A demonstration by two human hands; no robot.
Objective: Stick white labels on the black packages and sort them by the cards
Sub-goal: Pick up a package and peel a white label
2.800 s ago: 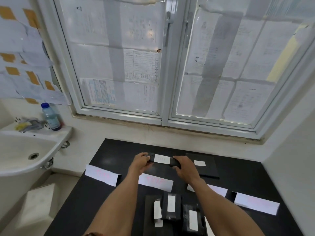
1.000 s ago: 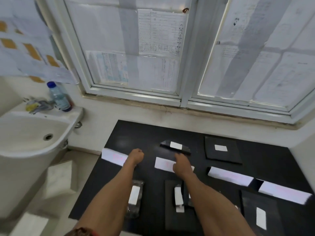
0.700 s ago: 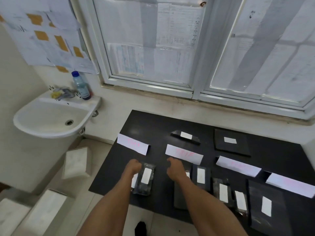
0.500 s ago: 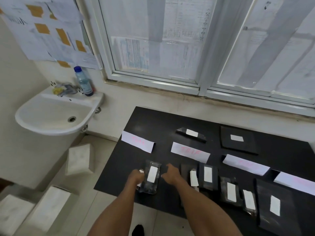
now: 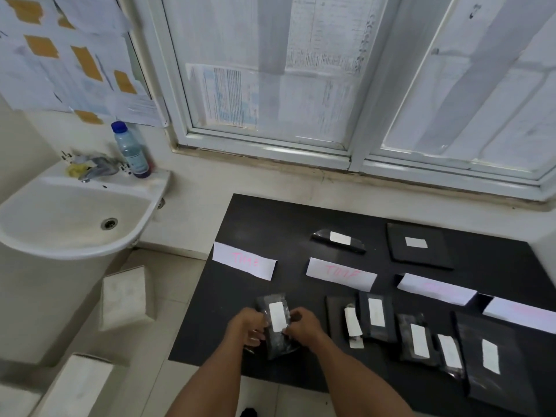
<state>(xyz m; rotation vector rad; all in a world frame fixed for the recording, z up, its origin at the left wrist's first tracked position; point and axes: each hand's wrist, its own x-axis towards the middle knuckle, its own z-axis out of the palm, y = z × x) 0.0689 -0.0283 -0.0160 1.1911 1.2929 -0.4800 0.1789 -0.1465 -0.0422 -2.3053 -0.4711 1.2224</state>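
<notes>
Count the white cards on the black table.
4, in a row across the table: leftmost card, second card, third card, and fourth card, cut off by the right frame edge. More may lie beyond it.

One head-worn wide-angle view — looking forward and steeply down onto the black table [image 5: 270, 224], close.

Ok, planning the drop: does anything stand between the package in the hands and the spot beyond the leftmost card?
Only the leftmost card itself lies between the held package and that spot; no other package shows there.
</notes>
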